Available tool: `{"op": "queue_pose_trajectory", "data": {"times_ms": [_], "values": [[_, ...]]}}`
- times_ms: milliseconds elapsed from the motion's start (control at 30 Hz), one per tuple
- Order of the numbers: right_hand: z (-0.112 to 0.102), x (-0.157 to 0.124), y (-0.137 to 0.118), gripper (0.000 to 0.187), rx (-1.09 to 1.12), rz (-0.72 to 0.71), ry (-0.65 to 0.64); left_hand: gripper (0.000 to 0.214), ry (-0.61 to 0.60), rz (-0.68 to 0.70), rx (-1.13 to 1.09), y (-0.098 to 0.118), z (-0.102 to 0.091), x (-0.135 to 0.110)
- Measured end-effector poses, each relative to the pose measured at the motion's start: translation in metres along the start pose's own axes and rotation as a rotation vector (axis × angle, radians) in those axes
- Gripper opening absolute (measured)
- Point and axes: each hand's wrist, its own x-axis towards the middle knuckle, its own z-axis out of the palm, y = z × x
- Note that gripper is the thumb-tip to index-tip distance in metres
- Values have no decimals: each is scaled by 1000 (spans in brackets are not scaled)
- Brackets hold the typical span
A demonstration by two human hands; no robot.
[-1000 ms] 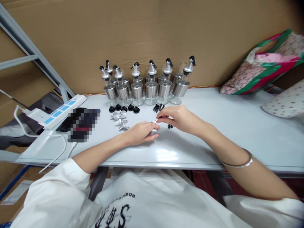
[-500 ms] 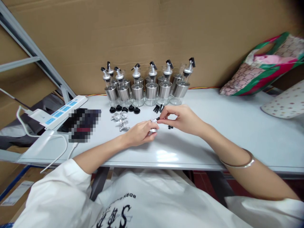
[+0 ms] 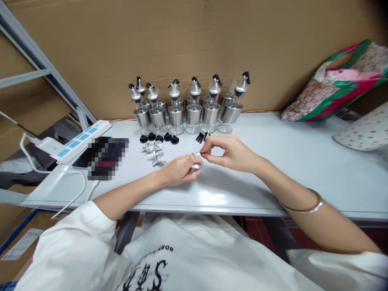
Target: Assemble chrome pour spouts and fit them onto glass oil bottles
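In front of the bottles (image 3: 193,115), the left hand (image 3: 179,170) grips a spout (image 3: 197,166), I'd say to steady it; the right hand (image 3: 228,153) pinches a black piece (image 3: 201,153) at its tip; 5 stoppers (image 3: 167,137) sit near the bottles, probably for reach.

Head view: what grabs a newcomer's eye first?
Probably the cluster of glass-and-metal bottles along the table's back edge, several topped with silver spouts. Next, front and center, the left hand holds a silver spout piece while the right hand pinches a small dark part against it, mostly hidden. The red-and-green patterned bag stands out at back right.
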Motion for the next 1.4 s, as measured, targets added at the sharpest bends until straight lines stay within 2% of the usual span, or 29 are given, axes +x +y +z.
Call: {"op": "queue_pose_trajectory", "data": {"times_ms": [100, 333, 533, 633, 733, 867, 967, 1100, 1400], "values": [[2, 0, -2, 3, -2, 22, 0, 11, -3, 13, 19, 1, 0, 0], [9, 0, 2, 7, 159, 102, 18, 8, 34, 91, 20, 2, -1, 2], [11, -1, -4, 7, -14, -13, 52, 12, 40, 106, -55, 2, -3, 2], [10, -1, -7, 6, -26, -23, 67, 16, 63, 101, -113, 0, -1, 1], [9, -1, -5, 14, 0, 8, 69, 18, 107, 82, -193, -5, 3, -2], [9, 0, -1, 5, -74, -13, 105, 17, 165, 22, -307, -9, 5, -5], [8, 2, 0, 7, -90, -13, 91, 23, 174, -3, -362, -7, 6, -4], [6, 2, 2, 8, -76, -12, 62, 35, 167, -54, -332, -3, 8, -2], [7, 1, 5, 12, -21, 95, -55, 30, 96, -136, -261, -4, 7, -6]]}}
